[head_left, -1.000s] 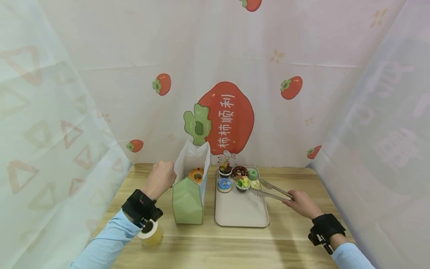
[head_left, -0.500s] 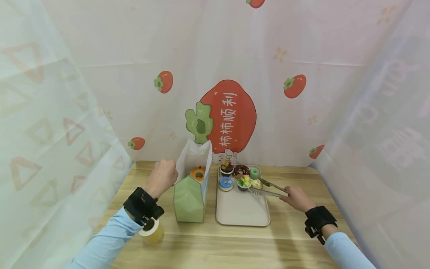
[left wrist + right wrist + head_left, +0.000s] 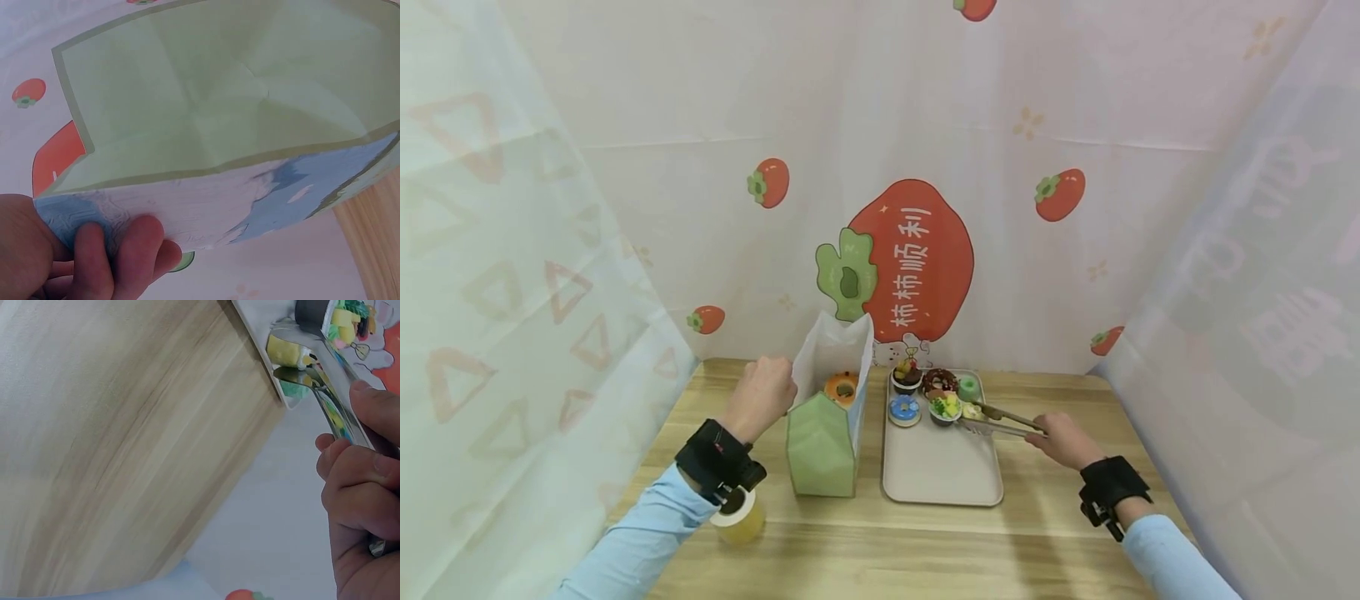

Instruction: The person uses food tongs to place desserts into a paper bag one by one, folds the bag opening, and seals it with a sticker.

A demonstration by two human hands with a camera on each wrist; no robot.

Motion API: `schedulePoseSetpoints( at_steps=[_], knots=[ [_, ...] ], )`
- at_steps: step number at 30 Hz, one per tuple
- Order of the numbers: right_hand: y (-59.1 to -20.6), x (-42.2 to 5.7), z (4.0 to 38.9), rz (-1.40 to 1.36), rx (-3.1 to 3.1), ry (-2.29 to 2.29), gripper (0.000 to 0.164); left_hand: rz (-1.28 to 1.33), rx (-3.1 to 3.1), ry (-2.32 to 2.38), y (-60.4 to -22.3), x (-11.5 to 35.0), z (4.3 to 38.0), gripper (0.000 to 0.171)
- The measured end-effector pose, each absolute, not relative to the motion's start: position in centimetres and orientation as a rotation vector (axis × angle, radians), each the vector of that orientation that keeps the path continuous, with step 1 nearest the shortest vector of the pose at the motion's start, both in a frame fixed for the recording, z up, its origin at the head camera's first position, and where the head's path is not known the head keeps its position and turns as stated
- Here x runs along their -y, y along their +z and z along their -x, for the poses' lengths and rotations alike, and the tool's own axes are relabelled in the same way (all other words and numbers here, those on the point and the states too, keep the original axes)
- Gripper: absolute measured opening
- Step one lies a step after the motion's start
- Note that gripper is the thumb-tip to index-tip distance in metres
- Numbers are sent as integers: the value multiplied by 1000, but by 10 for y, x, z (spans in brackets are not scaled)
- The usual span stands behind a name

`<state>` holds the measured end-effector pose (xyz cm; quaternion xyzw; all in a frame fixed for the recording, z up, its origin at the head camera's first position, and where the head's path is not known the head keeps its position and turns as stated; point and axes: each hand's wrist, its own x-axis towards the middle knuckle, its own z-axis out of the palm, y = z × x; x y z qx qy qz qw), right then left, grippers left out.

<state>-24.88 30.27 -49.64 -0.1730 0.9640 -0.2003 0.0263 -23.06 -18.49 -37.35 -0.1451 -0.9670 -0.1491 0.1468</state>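
Note:
My left hand (image 3: pixel 762 398) grips the upper left edge of a green paper bag (image 3: pixel 822 450); the left wrist view shows fingers curled against the bag's printed side (image 3: pixel 206 212). An orange ring doughnut (image 3: pixel 841 387) shows inside the bag's mouth. With my right hand (image 3: pixel 1067 442) I hold metal serving tongs (image 3: pixel 1011 418). Their tips reach over the right side of a beige tray (image 3: pixel 940 475), one on each side of a small yellow cake piece (image 3: pixel 284 351). Whether both tips press on it I cannot tell.
On the tray are a blue doughnut (image 3: pixel 905 410), a chocolate doughnut (image 3: pixel 940 382), a fruit-topped cup (image 3: pixel 907 377), another topped cup (image 3: pixel 945 407) and a green piece (image 3: pixel 968 387). A tape roll (image 3: pixel 739 518) stands front left. Curtains enclose the wooden table (image 3: pixel 850 550).
My right hand has shifted slightly left and the arms of the tongs have come closer together around the yellow cake piece. The left hand stays on the bag.

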Motion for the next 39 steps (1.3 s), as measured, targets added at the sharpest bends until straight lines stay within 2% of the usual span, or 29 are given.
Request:
schedulePoseSetpoints(
  at_steps=[10, 19, 22, 26, 29, 36, 39],
  knots=[
    [-482, -323, 235, 498, -3020, -673, 11, 414, 2776, -430, -374, 186, 232, 26],
    [-423, -320, 228, 701, -3172, -697, 14, 435, 2751, -413, -373, 189, 232, 28],
    [-404, -310, 225, 797, -3179, -753, 8, 438, 2748, -422, -373, 189, 233, 29],
    [-381, -291, 222, 920, -3180, -787, 26, 453, 2742, -429, -374, 189, 234, 29],
    [-363, -272, 220, 980, -3159, -791, 28, 460, 2741, -443, -374, 188, 234, 29],
    [-330, -223, 223, 1112, -3056, -838, 14, 456, 2757, -480, -374, 187, 233, 29],
    [-319, -201, 226, 1156, -2983, -812, 13, 455, 2758, -481, -374, 185, 233, 29]
  ],
)
